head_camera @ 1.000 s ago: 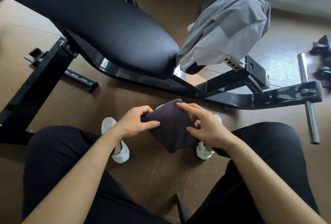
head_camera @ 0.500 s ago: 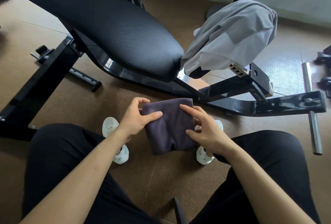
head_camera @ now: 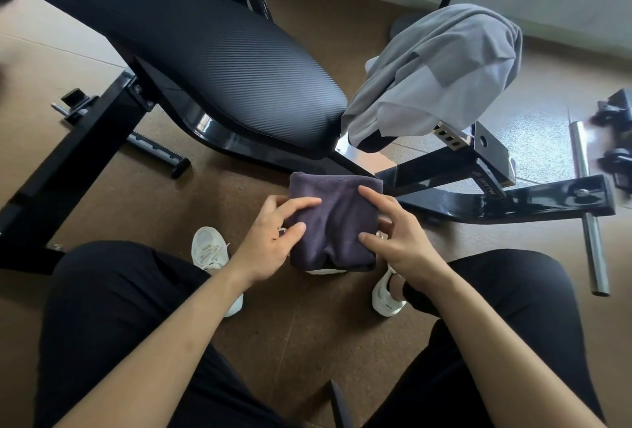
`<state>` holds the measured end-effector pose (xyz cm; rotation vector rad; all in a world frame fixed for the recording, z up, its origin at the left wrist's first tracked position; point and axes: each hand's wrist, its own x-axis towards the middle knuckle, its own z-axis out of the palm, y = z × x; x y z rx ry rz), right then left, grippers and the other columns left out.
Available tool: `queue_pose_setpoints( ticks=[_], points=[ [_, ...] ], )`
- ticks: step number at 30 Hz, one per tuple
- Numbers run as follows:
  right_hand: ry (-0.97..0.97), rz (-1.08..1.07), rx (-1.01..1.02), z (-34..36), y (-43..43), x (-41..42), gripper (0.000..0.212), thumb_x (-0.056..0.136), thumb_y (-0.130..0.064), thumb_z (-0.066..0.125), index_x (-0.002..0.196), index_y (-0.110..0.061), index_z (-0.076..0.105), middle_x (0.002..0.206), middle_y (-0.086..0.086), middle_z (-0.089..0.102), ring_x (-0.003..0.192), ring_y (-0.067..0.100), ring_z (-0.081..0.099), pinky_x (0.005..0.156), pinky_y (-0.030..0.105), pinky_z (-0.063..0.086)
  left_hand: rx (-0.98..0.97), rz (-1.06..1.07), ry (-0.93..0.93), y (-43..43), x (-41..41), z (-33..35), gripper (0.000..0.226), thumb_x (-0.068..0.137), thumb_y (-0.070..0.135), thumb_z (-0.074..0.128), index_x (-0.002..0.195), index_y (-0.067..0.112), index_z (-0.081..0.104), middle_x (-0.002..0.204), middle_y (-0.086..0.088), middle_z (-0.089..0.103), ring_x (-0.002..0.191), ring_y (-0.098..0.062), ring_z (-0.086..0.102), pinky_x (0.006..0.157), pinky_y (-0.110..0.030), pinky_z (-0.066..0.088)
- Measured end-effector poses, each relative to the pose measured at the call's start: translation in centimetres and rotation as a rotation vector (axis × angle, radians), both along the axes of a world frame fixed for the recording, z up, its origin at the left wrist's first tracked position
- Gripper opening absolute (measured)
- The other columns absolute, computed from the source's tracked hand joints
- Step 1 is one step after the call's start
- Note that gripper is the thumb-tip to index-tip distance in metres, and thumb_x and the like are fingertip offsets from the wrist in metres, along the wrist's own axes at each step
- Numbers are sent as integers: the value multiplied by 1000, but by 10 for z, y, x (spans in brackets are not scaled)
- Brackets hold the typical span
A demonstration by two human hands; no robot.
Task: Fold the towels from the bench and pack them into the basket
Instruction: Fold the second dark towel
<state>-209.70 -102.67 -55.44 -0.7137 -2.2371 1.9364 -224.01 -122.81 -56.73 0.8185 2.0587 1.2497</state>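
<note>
White lettering runs along the black bench frame [head_camera: 492,188] to the right of the hands; it seems to read "BKTTY" or something close, too small and skewed to be sure. No other writing can be read.

A folded dark purple towel [head_camera: 333,222] is held in the air between the person's knees, above the brown floor [head_camera: 307,332] and the white shoes [head_camera: 210,253]. The left hand [head_camera: 270,246] grips its left edge, thumb and forefinger lying on top and the other fingers curled underneath. The right hand [head_camera: 400,232] holds the right edge the same way, forefinger stretched across the upper face, thumb pressed lower down, the rest tucked behind. Both hands are closed narrowly on the cloth. The towel is a compact squarish pad with a soft crease down its middle.

A grey towel [head_camera: 441,75] hangs crumpled over the bench's far post, beside the ribbed black pad [head_camera: 239,75], well apart from the hands. A steel bar [head_camera: 586,202] lies on the floor at right.
</note>
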Motion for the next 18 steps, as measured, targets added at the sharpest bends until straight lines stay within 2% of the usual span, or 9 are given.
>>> queue_pose_setpoints(
  ticks=[1, 3, 5, 7, 9, 12, 16, 18],
  points=[
    [-2, 13, 0, 0, 0, 0, 73, 88, 10, 67, 148, -27, 48, 135, -2, 52, 116, 14, 65, 96, 47, 57, -22, 7, -16, 0, 1, 1, 50, 97, 23, 67, 139, 46, 53, 136, 5, 39, 131, -13, 48, 112, -42, 47],
    [-15, 35, 13, -1, 1, -1, 73, 87, 8, 68, 149, -27, 48, 134, -2, 52, 116, 17, 66, 95, 48, 57, -90, 19, 33, 1, 5, 4, 73, 84, 32, 83, 146, 42, 46, 142, 6, 32, 135, -12, 41, 115, -34, 42],
    [-38, 65, 61, -4, 1, -1, 75, 85, 1, 71, 150, -29, 48, 135, -5, 50, 114, 24, 66, 91, 52, 57, -162, 15, 115, 2, 8, 6, 94, 73, 36, 91, 151, 37, 39, 147, 5, 26, 133, -9, 33, 111, -27, 37],
    [-69, 109, 140, -6, 2, -2, 79, 80, -10, 72, 150, -34, 45, 137, -10, 46, 114, 28, 64, 88, 53, 57, -195, 11, 162, 2, 8, 7, 104, 68, 35, 94, 152, 36, 35, 149, 5, 20, 135, -12, 32, 110, -30, 37],
    [-98, 152, 211, -7, 3, -3, 82, 80, -13, 74, 152, -36, 42, 140, -11, 44, 114, 24, 63, 89, 48, 57, -216, -7, 203, 1, 7, 6, 108, 65, 34, 96, 153, 36, 33, 149, 6, 18, 138, -21, 37, 111, -36, 41],
    [-122, 138, 268, -11, 2, -4, 83, 82, -7, 76, 154, -29, 40, 138, -8, 43, 111, 18, 62, 90, 41, 57, -253, -41, 278, 2, 8, 3, 111, 65, 34, 95, 156, 34, 30, 149, 6, 16, 134, -30, 48, 107, -41, 49],
    [-123, 132, 338, -12, -7, -2, 84, 82, -9, 79, 153, -32, 40, 132, -13, 41, 102, 3, 57, 85, 31, 57, -284, -57, 388, 1, 14, -2, 111, 69, 34, 92, 158, 33, 25, 150, 3, 14, 125, -31, 57, 99, -38, 54],
    [-108, 121, 367, -11, -10, -3, 83, 81, -10, 80, 151, -35, 42, 130, -16, 43, 103, 4, 56, 86, 34, 57, -289, -69, 418, 2, 13, -3, 111, 71, 34, 91, 159, 34, 22, 151, 2, 13, 123, -30, 58, 95, -35, 55]
  ],
)
